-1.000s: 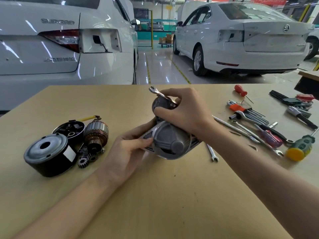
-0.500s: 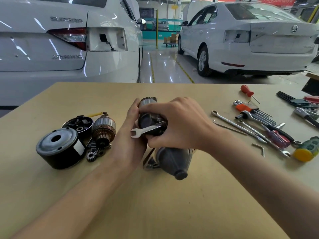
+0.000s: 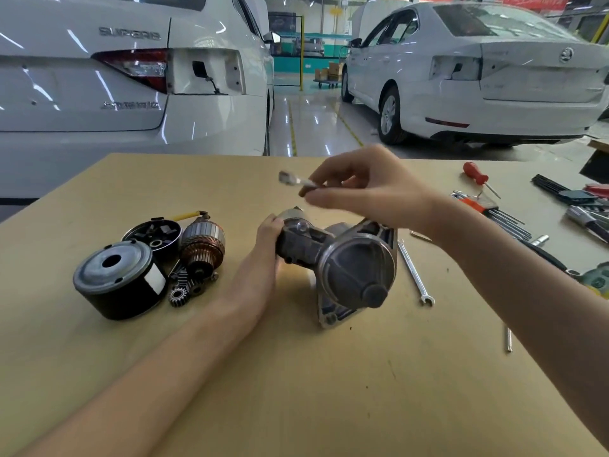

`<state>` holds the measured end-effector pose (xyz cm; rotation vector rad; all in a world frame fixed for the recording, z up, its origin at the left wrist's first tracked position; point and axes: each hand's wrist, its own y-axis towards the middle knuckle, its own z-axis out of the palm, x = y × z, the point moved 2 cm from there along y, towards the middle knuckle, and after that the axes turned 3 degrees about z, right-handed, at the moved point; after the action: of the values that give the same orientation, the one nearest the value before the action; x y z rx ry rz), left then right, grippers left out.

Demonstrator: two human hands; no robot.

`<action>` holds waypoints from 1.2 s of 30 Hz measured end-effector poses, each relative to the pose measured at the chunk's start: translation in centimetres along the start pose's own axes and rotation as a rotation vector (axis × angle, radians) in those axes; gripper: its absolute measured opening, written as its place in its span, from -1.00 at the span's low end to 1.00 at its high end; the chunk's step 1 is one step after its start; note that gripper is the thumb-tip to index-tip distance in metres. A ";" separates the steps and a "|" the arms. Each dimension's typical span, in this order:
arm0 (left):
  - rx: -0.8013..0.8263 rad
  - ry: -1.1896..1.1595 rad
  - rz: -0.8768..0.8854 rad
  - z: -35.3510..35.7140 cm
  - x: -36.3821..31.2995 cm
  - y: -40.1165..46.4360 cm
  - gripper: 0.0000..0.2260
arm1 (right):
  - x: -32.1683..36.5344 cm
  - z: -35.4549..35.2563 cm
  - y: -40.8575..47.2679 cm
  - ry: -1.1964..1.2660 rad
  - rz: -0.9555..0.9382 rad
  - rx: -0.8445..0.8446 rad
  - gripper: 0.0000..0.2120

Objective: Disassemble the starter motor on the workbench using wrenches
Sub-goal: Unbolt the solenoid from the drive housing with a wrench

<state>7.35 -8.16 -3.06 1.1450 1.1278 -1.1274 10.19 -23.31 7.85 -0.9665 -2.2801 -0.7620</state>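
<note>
The grey starter motor housing [image 3: 352,268] lies on its side on the workbench [image 3: 296,390], nose cone toward me. My left hand [image 3: 263,258] grips its dark solenoid end [image 3: 296,239] from the left. My right hand [image 3: 365,189] hovers above the motor and pinches a small open-end wrench [image 3: 293,179], whose blurred head points left. Removed parts sit at the left: a black field casing [image 3: 118,282], a brush cap [image 3: 153,234], a copper armature [image 3: 202,244] and small gears [image 3: 184,288].
A long combination wrench [image 3: 415,272] lies just right of the motor. Further right are hex keys [image 3: 494,212], a red screwdriver [image 3: 478,174], more wrenches and a green-yellow handle [image 3: 596,282]. A thin pin [image 3: 509,339] lies near my right forearm. Two white cars stand behind the bench.
My right hand lifted off the solenoid and rose with the small wrench. The motor turned and now lies flat with its nose toward me; my left hand shifted to the solenoid's left end.
</note>
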 end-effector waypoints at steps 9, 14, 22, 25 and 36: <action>0.092 0.155 0.016 0.9 -1.0 0.0 -0.74 | -2.1 0.2 -0.3 0.457 0.211 0.022 -0.69; 0.100 0.114 0.171 0.3 -1.4 -1.0 -0.70 | -2.4 -2.7 -0.2 0.179 0.179 -0.009 -0.75; 0.112 -0.112 0.343 0.1 -3.1 -1.1 -0.77 | -2.6 -5.0 -0.3 0.206 0.042 -0.013 -0.77; 0.092 0.008 0.389 -0.2 -3.0 -1.3 -0.83 | -4.0 -4.3 0.4 0.547 0.145 -0.022 -0.73; 0.139 -0.017 0.253 -1.0 -1.8 -0.3 -0.62 | -6.0 -0.1 -0.2 0.957 0.296 -0.087 -0.82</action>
<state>6.80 -7.07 -1.36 1.3424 0.8737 -1.0268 13.59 -26.23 3.86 -0.7185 -1.2594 -0.9295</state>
